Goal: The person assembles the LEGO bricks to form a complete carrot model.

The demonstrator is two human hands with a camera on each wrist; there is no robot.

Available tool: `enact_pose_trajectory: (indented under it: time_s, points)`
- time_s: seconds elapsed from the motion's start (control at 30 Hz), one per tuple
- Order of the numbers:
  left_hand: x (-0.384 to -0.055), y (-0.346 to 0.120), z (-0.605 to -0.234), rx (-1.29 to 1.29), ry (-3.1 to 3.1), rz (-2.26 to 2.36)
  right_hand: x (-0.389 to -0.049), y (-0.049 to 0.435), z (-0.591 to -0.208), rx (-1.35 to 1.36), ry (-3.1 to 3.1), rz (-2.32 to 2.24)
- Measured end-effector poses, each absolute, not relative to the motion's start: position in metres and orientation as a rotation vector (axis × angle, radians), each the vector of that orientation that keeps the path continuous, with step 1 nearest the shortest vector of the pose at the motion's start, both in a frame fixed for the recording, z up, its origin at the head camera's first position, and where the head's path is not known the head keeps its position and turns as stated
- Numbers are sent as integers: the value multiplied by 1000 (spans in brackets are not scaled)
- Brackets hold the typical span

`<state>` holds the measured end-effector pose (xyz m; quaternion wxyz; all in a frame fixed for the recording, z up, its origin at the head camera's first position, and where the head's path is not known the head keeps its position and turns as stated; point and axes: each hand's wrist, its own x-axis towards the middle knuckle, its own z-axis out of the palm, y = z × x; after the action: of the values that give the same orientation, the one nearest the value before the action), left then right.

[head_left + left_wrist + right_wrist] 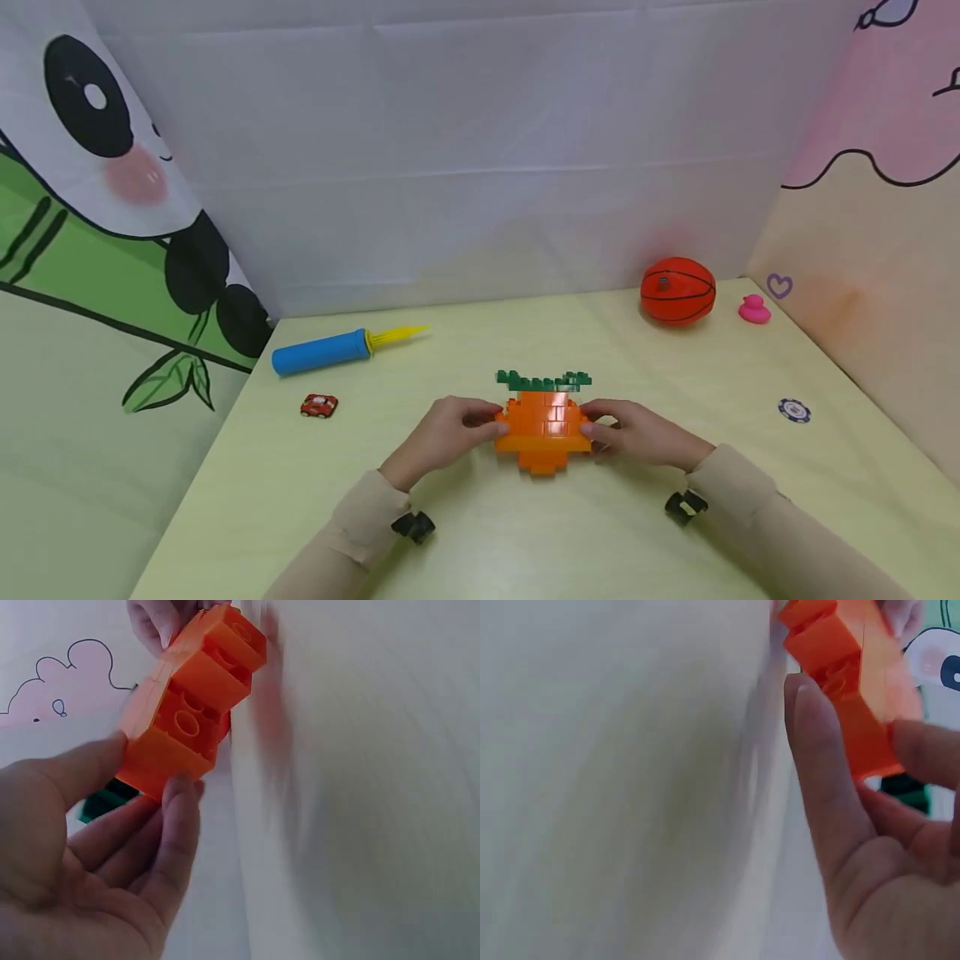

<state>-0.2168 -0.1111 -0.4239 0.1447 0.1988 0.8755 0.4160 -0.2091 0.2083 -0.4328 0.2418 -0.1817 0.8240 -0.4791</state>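
Between the two hands is a carrot-shaped build of orange toy building bricks, its stepped tip toward the person and green bricks along its far end. My left hand pinches its left side, thumb on the near face and fingers behind. On the opposite side my right hand pinches it the same way. The left wrist view shows hollow undersides on the stepped orange bricks. Part of the green bricks shows behind the orange ones in the right wrist view.
A blue pump with a yellow nozzle lies at the back left, a red toy car in front of it. At the back right are a red ball and a pink rubber duck. A poker chip lies right of the hands.
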Motion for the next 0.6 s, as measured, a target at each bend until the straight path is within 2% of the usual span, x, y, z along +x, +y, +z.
enact_pose_trajectory:
  time_s: [0.27,0.6]
  points:
    - [-218,-109,-441,404,2475,1231,-214,195,-435,-156,2151,-1385]
    - [-212,-99,-440,283,2567,1258,-215,192,-442,-76,2129,-1466]
